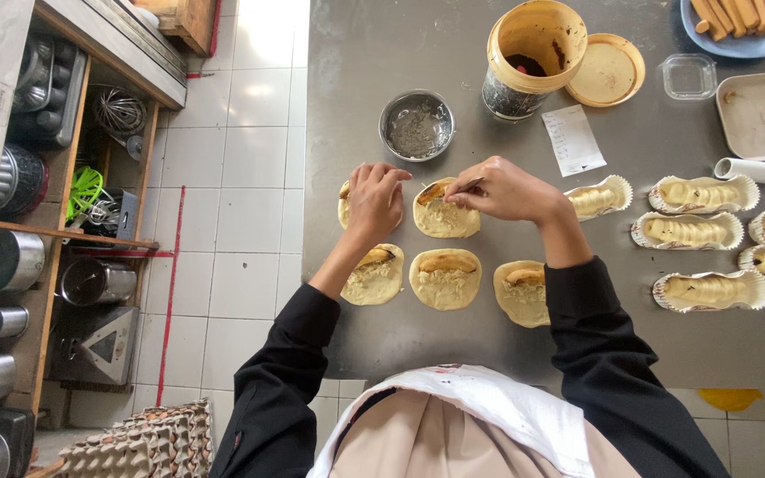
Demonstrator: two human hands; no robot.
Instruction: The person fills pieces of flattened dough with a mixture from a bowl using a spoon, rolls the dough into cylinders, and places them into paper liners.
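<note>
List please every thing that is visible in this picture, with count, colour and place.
dough rounds: five, pale yellow with filling, steel table centre
paper cases: about six, white, holding rolled pastry, right
steel bowl: one, grey, above the hands
tub: one, tan, open, top centre
lid: one, tan, beside the tub
paper note: one, white
blue plate: one, brown sticks on it, top right
egg tray: one, grey, bottom left
left hand: on a round
right hand: holding a thin utensil

Both arms are reaching forward in black sleeves, elbows bent and forearms angling inward. The left hand [375,196] is hovering palm down, fingers curled loosely — the right hand [504,190] is pinching its fingertips together, wrist bent toward the left.
</note>
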